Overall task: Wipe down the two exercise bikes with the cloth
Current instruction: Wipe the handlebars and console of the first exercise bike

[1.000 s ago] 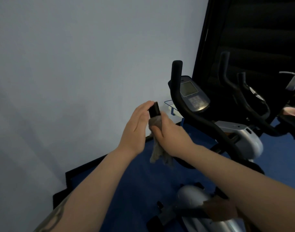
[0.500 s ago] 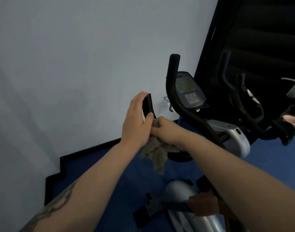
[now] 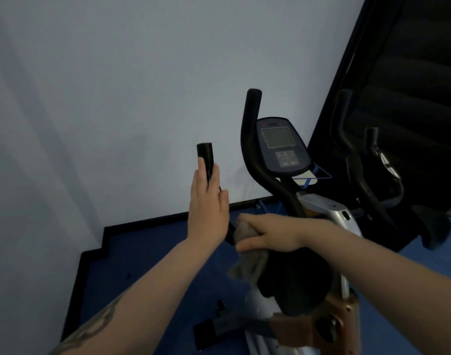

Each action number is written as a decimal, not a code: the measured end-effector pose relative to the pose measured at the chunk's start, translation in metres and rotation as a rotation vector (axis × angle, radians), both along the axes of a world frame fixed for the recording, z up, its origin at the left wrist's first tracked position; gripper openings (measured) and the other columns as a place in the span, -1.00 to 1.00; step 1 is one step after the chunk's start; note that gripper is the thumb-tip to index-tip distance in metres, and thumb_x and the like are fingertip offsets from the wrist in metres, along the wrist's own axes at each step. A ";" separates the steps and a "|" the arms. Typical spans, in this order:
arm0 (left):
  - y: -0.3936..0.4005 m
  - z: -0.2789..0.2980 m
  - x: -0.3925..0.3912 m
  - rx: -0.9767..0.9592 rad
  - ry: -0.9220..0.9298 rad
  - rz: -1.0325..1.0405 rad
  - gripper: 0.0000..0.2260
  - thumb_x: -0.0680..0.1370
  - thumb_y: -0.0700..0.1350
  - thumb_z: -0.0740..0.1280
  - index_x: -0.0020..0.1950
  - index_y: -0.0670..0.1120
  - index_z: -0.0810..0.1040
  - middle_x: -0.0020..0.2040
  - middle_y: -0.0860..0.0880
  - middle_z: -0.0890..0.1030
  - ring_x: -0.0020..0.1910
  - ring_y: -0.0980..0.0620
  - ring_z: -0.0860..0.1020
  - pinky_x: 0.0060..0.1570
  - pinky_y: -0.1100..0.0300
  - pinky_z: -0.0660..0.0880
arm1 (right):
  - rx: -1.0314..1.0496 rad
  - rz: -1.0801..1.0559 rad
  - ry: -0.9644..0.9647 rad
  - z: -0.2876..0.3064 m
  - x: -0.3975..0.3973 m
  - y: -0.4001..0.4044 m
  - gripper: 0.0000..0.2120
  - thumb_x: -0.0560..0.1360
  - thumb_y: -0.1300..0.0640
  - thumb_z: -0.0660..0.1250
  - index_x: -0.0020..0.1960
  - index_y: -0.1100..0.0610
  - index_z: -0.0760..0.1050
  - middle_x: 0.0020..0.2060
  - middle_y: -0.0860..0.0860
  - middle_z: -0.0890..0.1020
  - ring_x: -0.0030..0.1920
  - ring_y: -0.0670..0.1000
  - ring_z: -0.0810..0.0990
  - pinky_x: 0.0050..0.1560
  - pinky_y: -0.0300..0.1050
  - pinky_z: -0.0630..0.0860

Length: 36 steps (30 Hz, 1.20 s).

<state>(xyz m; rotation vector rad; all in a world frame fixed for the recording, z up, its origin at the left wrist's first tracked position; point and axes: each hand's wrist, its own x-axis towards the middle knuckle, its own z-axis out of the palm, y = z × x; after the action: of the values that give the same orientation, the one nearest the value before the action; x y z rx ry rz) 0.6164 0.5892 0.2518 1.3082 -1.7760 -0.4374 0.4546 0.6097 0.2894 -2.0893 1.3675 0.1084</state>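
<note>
Beside the pale wall, I wipe the nearer exercise bike (image 3: 321, 216).
My left hand (image 3: 206, 208) rests straight-fingered against its left handlebar (image 3: 206, 160); my right hand (image 3: 268, 234) grips the grey cloth (image 3: 250, 262) lower on that bar.

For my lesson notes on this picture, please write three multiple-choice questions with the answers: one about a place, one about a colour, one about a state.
1. Where is the cloth?
A. under the right hand, low on the left handlebar
B. on the floor
C. over the console

2. What colour is the floor?
A. red
B. blue
C. white

3. How is the left hand?
A. fingers straight, against the handlebar
B. made into a fist, away from the bike
C. gripping the cloth

Answers:
1 A, the cloth hangs beneath the gripping right hand.
2 B, blue shows around the bike.
3 A, the fingers point up along the bar.
</note>
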 end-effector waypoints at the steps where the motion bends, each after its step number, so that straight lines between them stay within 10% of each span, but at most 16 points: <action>1: 0.004 -0.002 -0.001 0.014 0.021 0.013 -0.54 0.69 -0.11 0.06 0.59 -0.03 0.04 0.60 0.05 -0.17 0.56 0.03 -0.01 0.53 0.12 0.03 | -0.014 0.000 -0.029 0.004 -0.011 0.001 -0.77 0.51 -0.19 0.32 0.08 -0.11 0.43 -0.02 -0.17 0.58 0.03 -0.17 0.56 0.09 -0.17 0.44; 7: 0.019 -0.002 -0.026 0.021 -0.096 0.203 -0.54 0.67 -0.24 0.09 0.57 -0.07 0.14 0.61 -0.03 -0.10 0.57 -0.02 -0.06 0.53 0.04 0.02 | -0.148 0.051 -0.015 -0.008 -0.008 0.009 -0.71 0.64 -0.17 0.06 0.15 -0.05 0.45 -0.02 -0.12 0.52 0.00 -0.09 0.48 0.00 -0.11 0.37; 18: 0.028 0.009 -0.078 -0.020 -0.133 0.341 -0.76 0.60 -0.10 0.21 0.18 0.04 0.61 0.30 0.06 0.53 0.36 0.13 0.37 0.49 0.15 -0.25 | -0.856 -0.707 -0.769 0.050 -0.063 0.021 -0.80 0.62 -0.15 0.12 -0.12 -0.10 0.37 -0.24 -0.13 0.56 -0.21 -0.19 0.54 -0.25 -0.20 0.43; 25: 0.028 0.002 -0.081 0.027 -0.371 0.420 -0.77 0.55 -0.06 0.22 0.00 0.15 0.66 -0.11 0.15 0.63 0.08 0.16 0.52 0.43 0.19 -0.36 | -0.635 -0.469 -0.357 -0.020 -0.047 0.005 -0.56 0.60 -0.04 0.22 0.42 0.05 0.25 0.30 0.09 0.40 0.22 0.15 0.46 0.16 0.06 0.43; 36: 0.026 -0.001 -0.082 0.060 -0.546 0.437 -0.72 0.58 0.03 0.14 -0.03 0.16 0.66 -0.18 0.14 0.63 0.01 0.14 0.54 0.41 0.10 -0.37 | -0.652 -0.462 -0.146 -0.022 -0.054 -0.006 -0.56 0.60 -0.12 0.19 0.35 0.13 0.28 0.17 0.12 0.47 0.09 0.16 0.55 0.01 0.02 0.49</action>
<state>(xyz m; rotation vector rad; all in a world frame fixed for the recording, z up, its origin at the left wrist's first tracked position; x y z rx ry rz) 0.5347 0.6152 0.2505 1.9322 -1.8277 0.1285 0.4007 0.6040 0.2670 -2.1328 1.9266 -0.7583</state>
